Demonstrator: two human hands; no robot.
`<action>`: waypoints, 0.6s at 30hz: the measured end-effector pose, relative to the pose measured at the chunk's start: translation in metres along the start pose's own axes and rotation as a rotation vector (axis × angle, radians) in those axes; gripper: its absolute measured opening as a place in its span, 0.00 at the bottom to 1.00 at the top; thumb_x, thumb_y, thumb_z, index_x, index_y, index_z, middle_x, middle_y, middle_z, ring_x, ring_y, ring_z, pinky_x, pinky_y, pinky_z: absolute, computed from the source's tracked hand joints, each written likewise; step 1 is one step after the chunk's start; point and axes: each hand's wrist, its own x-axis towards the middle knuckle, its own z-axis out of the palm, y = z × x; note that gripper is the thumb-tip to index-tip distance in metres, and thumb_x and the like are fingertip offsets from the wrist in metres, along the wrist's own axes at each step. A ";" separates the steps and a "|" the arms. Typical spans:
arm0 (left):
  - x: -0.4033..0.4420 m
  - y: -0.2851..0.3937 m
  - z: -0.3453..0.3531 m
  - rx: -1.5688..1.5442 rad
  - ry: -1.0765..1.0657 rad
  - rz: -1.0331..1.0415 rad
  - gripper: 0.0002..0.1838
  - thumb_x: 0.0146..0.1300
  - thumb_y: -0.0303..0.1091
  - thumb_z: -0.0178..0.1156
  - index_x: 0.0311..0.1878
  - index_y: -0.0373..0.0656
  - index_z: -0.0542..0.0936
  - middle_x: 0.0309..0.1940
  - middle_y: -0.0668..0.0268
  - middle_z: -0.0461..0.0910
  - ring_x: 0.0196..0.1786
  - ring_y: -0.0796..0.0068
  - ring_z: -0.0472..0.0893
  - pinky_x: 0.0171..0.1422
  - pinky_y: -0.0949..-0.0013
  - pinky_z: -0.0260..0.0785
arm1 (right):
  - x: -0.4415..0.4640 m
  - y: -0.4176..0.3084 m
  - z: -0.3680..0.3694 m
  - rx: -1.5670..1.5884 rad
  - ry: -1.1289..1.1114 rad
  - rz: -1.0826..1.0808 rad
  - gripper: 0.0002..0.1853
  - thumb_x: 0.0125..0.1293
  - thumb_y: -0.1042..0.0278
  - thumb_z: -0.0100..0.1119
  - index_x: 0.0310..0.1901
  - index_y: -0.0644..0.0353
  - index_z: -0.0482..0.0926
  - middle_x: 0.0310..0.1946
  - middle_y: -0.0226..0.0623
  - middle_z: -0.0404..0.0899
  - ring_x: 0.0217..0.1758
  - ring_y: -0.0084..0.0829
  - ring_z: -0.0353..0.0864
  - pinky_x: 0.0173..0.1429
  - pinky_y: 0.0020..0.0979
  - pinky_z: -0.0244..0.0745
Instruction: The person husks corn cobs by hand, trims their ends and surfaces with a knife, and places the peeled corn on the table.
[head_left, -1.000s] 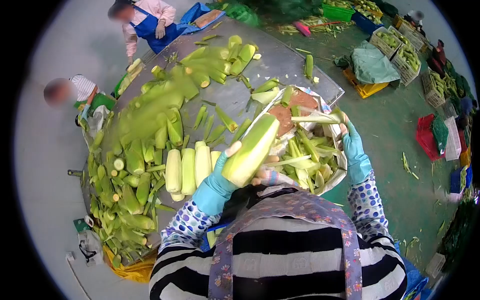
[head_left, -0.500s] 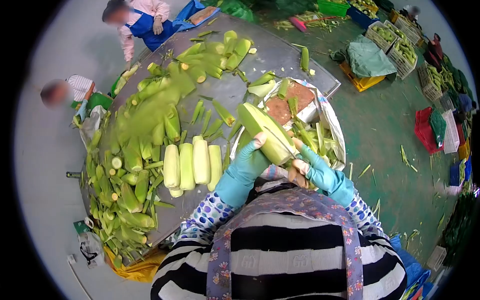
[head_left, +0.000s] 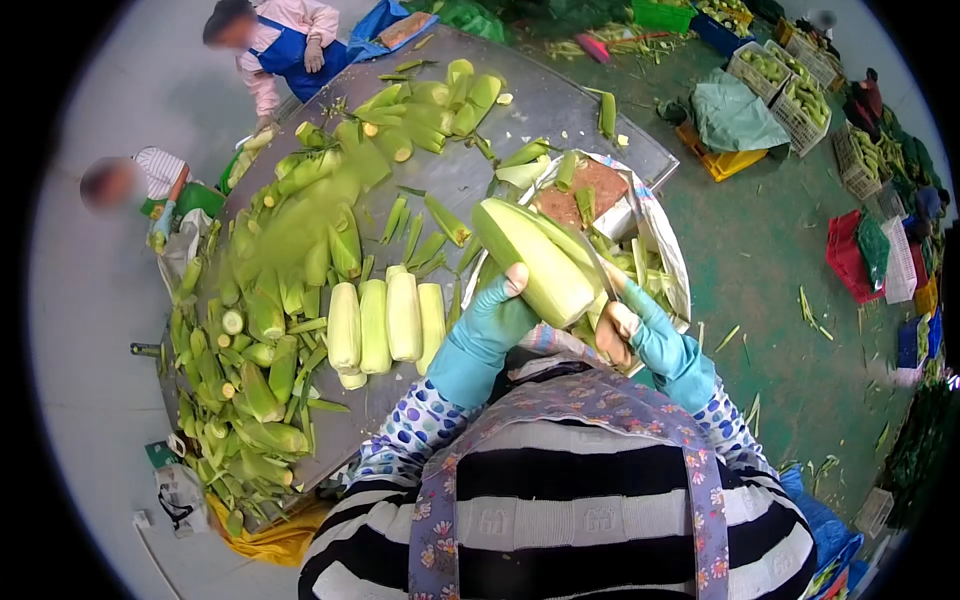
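Note:
A large ear of corn [head_left: 540,265] in pale green husk lies tilted in my left hand [head_left: 497,315], gloved in teal with a bare thumb tip on the near side. My right hand [head_left: 640,330], with bare fingertips, is closed around a knife [head_left: 607,280] whose thin blade lies along the ear's right side; its handle is mostly hidden. A strip of husk stands partly away from the ear there. Beneath both hands, an open white sack [head_left: 655,225] holds husk scraps and a brown board [head_left: 600,190]. Several trimmed ears [head_left: 373,325] lie in a row left of my left hand.
Untrimmed ears [head_left: 265,390] cover the left of the metal table [head_left: 540,90]. Two people in aprons stand at its far left edge. Crates of vegetables [head_left: 805,110], a yellow crate [head_left: 735,163] and a red crate [head_left: 848,265] stand on the green floor to the right.
The knife and my right hand have shifted up along the ear's right side, and a husk strip there now stands further from it. My left hand keeps its hold.

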 end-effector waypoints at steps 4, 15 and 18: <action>-0.002 0.000 0.006 0.065 0.046 0.055 0.40 0.65 0.46 0.63 0.73 0.36 0.58 0.66 0.53 0.69 0.69 0.56 0.70 0.77 0.51 0.58 | 0.002 -0.003 -0.001 -0.397 -0.075 0.038 0.37 0.77 0.54 0.48 0.79 0.59 0.45 0.39 0.36 0.77 0.37 0.25 0.73 0.45 0.23 0.69; -0.006 -0.026 0.004 -0.175 0.086 -0.026 0.39 0.68 0.56 0.58 0.74 0.44 0.59 0.69 0.56 0.67 0.70 0.56 0.68 0.78 0.51 0.56 | 0.016 0.009 0.008 -1.029 0.110 -0.176 0.35 0.74 0.66 0.52 0.79 0.53 0.50 0.49 0.44 0.81 0.45 0.37 0.82 0.53 0.34 0.76; -0.005 -0.028 -0.001 -0.195 0.076 0.005 0.39 0.70 0.59 0.54 0.75 0.43 0.60 0.71 0.57 0.65 0.71 0.58 0.67 0.78 0.53 0.56 | 0.013 0.002 0.014 -0.729 0.052 -0.120 0.33 0.76 0.65 0.49 0.79 0.53 0.50 0.47 0.37 0.80 0.39 0.27 0.79 0.49 0.30 0.76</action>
